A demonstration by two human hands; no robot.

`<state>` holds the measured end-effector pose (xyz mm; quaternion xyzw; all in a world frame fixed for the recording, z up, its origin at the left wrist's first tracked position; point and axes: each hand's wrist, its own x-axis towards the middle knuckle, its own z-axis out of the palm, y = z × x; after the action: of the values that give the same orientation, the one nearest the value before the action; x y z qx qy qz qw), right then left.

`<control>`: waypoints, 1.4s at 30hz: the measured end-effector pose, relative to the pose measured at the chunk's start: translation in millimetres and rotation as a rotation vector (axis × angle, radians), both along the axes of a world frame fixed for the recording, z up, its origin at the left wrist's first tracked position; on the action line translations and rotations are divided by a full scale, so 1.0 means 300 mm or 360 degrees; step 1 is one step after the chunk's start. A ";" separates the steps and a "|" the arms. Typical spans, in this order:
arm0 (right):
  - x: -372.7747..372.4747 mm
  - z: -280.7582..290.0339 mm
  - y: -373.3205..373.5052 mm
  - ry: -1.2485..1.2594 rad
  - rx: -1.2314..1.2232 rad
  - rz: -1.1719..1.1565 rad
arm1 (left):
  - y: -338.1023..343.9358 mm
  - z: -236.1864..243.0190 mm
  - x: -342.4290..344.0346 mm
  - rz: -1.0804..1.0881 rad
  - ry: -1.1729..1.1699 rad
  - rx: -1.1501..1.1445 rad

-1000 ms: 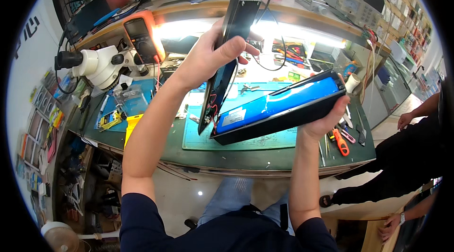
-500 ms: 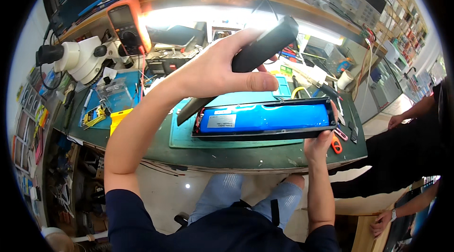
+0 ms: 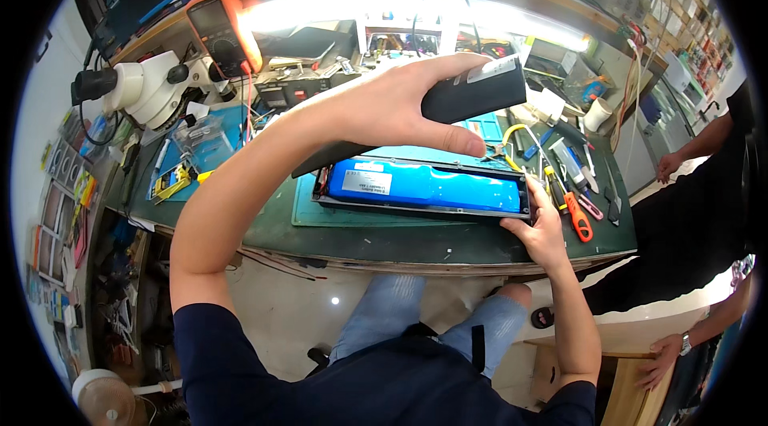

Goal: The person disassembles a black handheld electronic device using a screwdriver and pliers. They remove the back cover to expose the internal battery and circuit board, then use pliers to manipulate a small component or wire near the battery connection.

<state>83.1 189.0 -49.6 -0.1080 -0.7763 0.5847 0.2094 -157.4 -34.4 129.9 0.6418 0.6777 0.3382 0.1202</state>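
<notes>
A long black cover (image 3: 484, 90) with a pale label near its far right end is gripped from above in my left hand (image 3: 392, 102). It lies at a slant above the case, and my forearm hides part of its left portion. Below it, a shrink-wrapped blue battery pack (image 3: 456, 188) with a white label fills a long, uncovered black case (image 3: 424, 210). My right hand (image 3: 546, 228) holds the case's right end, thumb on the near side. Small red wiring shows at the case's left end. The case is over a teal work mat (image 3: 320, 215).
Right of the case are an orange-handled tool (image 3: 578, 218), screwdrivers and pliers. An orange multimeter (image 3: 220, 32) and a white microscope (image 3: 144, 90) stand at the left. A lit shelf (image 3: 320, 10) runs along the back. Two other people's arms show at the right.
The cover's right end has come down and tilts less steeply in my left hand. The case has shifted slightly left and away from me, with my right hand still at its end.
</notes>
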 end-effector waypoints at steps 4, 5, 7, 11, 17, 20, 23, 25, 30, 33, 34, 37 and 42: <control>0.001 0.037 0.007 -0.0307 0.0848 -0.0140 | -0.028 -0.012 0.010 0.0072 0.0050 -0.0030; 0.014 0.074 0.000 -0.0418 0.0971 -0.0135 | -0.027 -0.009 0.019 0.0074 0.0136 -0.0046; 0.026 0.136 -0.016 -0.0430 0.1193 -0.0092 | -0.038 -0.019 0.041 0.0056 0.0181 -0.0016; 0.010 0.326 -0.078 0.0100 0.0352 -0.0176 | -0.009 -0.046 0.085 -0.0027 0.0435 0.0137; -0.021 0.373 -0.167 0.0205 -0.0442 0.0423 | -0.027 -0.128 0.212 0.0057 0.0585 -0.0008; -0.056 0.349 -0.193 0.0319 0.0231 0.0239 | 0.000 -0.111 0.184 -0.0099 0.0391 -0.0067; -0.102 0.323 -0.143 0.0458 0.0892 -0.0074 | 0.061 -0.085 0.100 -0.0295 0.0225 -0.0304; -0.128 0.318 -0.165 0.0546 0.0713 -0.0101 | 0.071 -0.064 0.073 -0.0236 0.0187 -0.0494; -0.180 0.334 -0.162 0.0604 0.1048 -0.0360 | 0.070 -0.043 -0.002 -0.0364 0.0082 -0.0638; -0.231 0.352 -0.154 0.0683 0.1186 -0.0477 | 0.070 -0.039 -0.037 -0.0317 0.0064 -0.0549; -0.247 0.353 -0.148 0.0614 0.1065 -0.0462 | 0.056 -0.030 -0.049 -0.0221 0.0096 -0.0523; -0.288 0.348 -0.119 0.0563 0.0786 -0.0416 | 0.007 -0.036 -0.100 -0.0136 0.0000 -0.0459; -0.316 0.305 -0.062 0.0350 0.0603 -0.0457 | -0.209 -0.107 -0.306 0.0082 -0.0031 -0.0313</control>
<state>-11.6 170.5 41.8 -0.1116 -0.8211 0.4016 0.3899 -249.2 -97.2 97.8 0.6059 0.7227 0.2793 0.1805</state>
